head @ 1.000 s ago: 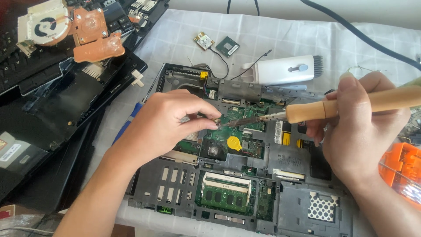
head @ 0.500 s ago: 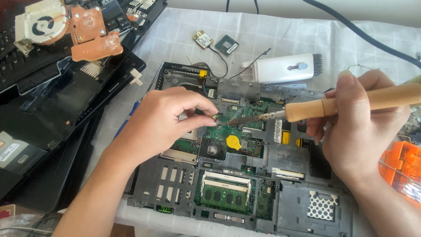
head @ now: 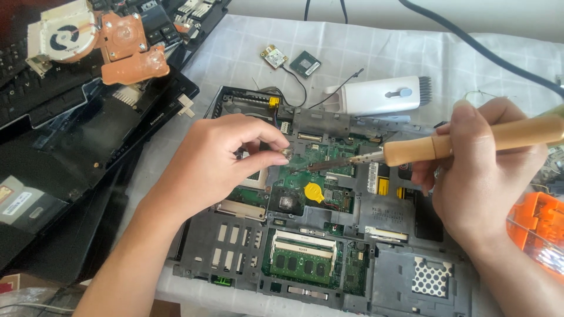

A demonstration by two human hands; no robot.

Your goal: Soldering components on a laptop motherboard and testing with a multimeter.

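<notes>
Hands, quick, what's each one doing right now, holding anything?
Left hand: fingertips pinched together over the laptop motherboard; whatever is between them is too small to tell.
Right hand: closed around the wooden-handled soldering iron, tip on the board.

Place: was an electronics repair bench.
Evidence: opened laptop chassis lay on a gridded cloth; wooden-handled soldering iron, removed cooling fan and detached keyboard sat around.
</notes>
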